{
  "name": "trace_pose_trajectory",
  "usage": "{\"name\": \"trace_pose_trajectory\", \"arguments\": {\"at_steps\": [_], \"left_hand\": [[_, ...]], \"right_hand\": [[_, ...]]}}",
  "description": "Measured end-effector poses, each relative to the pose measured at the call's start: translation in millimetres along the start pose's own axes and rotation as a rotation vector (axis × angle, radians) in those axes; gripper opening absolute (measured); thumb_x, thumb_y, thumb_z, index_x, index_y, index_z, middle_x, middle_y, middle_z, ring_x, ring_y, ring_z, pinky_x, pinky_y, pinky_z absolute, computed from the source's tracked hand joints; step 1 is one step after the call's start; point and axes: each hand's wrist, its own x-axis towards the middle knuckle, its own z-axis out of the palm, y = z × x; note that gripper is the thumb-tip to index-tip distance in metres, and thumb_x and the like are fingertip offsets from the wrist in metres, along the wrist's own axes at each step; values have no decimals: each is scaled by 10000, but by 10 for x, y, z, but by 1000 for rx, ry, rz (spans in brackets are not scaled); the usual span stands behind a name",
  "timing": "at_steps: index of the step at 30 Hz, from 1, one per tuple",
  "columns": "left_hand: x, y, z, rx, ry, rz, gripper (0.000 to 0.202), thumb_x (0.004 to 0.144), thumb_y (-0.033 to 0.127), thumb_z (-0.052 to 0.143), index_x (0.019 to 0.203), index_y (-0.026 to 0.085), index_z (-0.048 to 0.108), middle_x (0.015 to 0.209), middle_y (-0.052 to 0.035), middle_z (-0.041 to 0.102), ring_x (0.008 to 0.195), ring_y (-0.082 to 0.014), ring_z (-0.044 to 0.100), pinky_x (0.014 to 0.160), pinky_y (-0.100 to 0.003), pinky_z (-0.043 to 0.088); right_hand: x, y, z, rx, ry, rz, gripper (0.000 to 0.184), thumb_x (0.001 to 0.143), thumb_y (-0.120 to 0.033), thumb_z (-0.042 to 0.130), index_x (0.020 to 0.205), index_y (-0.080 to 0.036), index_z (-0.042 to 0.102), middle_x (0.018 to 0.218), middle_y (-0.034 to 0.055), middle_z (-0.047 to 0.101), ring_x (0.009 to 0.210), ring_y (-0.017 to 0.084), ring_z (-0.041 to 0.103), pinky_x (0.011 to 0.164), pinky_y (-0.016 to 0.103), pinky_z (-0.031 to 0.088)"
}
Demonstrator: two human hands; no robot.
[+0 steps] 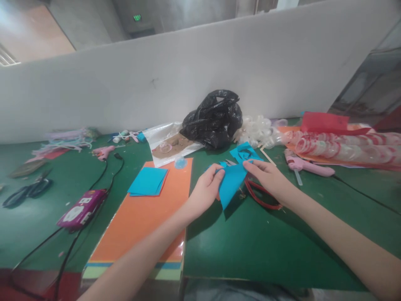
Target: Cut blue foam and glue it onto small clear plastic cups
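Both my hands hold one blue foam sheet (231,183) just above the green table (257,246). My left hand (205,191) pinches its left edge with closed fingers. My right hand (266,176) grips its upper right corner. Red-handled scissors (261,196) lie on the table under my right wrist. Blue cut scraps (244,152) lie just behind the sheet. To the left, a small stack of blue squares (148,182) rests on a pile of orange sheets (140,221).
A black plastic bag (214,119) sits against the white partition. A pink glue gun (305,166) and rolls of tape (338,146) lie at right. At left are another glue gun (103,152), black scissors (26,191), a purple power strip (82,209) and cables.
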Motion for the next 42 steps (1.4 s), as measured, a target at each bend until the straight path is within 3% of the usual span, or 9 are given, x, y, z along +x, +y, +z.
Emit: {"name": "trace_pose_trajectory", "arguments": {"at_steps": [5, 17, 28, 35, 42], "left_hand": [[-7, 11, -10, -9, 4, -13, 235, 999, 442, 443, 943, 228, 524, 568, 74, 450, 494, -117, 503, 504, -230, 367], [11, -11, -18, -5, -4, -12, 271, 989, 484, 448, 957, 227, 529, 572, 83, 458, 499, -113, 521, 519, -224, 400], [3, -37, -16, -23, -10, 14, 283, 987, 491, 463, 955, 222, 545, 608, 79, 454, 516, -101, 511, 528, -222, 407], [8, -62, -19, -47, 5, 21, 287, 985, 492, 484, 959, 218, 563, 631, 72, 474, 524, -96, 499, 507, -212, 390], [7, -48, -28, -43, 41, 36, 277, 985, 477, 491, 941, 214, 568, 659, 63, 483, 545, -94, 504, 521, -209, 402]], "right_hand": [[23, 8, -1, 30, -7, 15, 571, 711, -806, 641, 645, -239, 626, 734, 28, 695, 761, 233, 633, 731, 334, 511], [42, 55, -51, -117, 13, -68, 581, 782, -778, 573, 607, -225, 600, 645, 28, 659, 704, 228, 624, 711, 329, 486], [26, 55, -2, -29, 10, -12, 527, 788, -731, 618, 659, -220, 635, 711, 32, 681, 749, 221, 630, 752, 324, 499], [39, 122, 17, -27, -11, 18, 591, 745, -801, 614, 641, -220, 582, 656, 12, 626, 684, 194, 580, 704, 327, 480], [39, 169, 24, -19, -94, 11, 614, 756, -823, 587, 673, -219, 657, 734, 44, 712, 790, 243, 678, 821, 369, 529]]}}
